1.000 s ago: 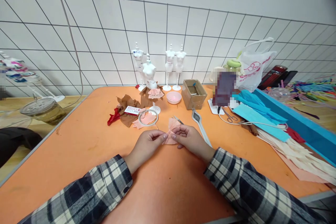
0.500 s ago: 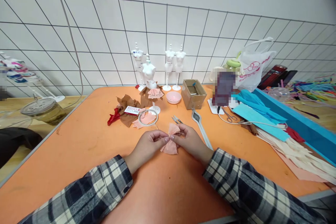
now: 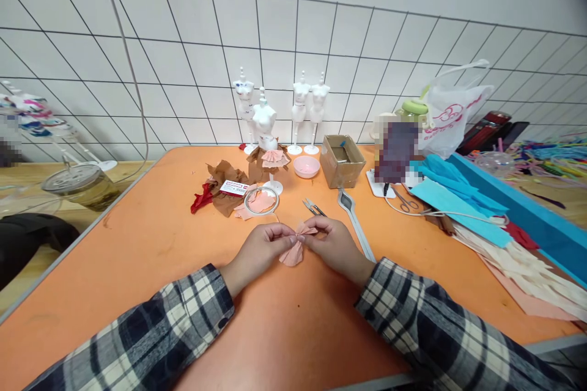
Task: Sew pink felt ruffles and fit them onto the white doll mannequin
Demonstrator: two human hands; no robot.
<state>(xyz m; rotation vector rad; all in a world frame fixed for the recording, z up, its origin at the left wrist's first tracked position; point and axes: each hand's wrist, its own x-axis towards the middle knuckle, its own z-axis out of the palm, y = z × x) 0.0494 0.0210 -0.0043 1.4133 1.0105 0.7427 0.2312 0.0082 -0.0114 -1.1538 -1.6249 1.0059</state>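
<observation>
Both hands meet over the middle of the orange table (image 3: 151, 238). My left hand (image 3: 261, 248) and my right hand (image 3: 332, 244) each pinch the gathered middle of a small pleated piece of pink paper (image 3: 293, 252), which fans out below and above the pinch like a bow. Small thread snips (image 3: 312, 207) lie just beyond my right hand. A ring of clear tape (image 3: 261, 200) sits on pink paper scraps beyond my left hand.
Several white doll mannequins (image 3: 263, 122) stand at the back, one in a pink and brown paper skirt. Nearby are a pink bowl (image 3: 306, 166), a cardboard box (image 3: 342, 162), brown and red paper scraps (image 3: 220, 186), a white tool (image 3: 354, 223), and blue and cream crepe paper (image 3: 458, 201).
The pink paper went from a fan held flat to a bow shape pinched tighter at its middle, with its lower half now narrower. Both hands stayed in place.
</observation>
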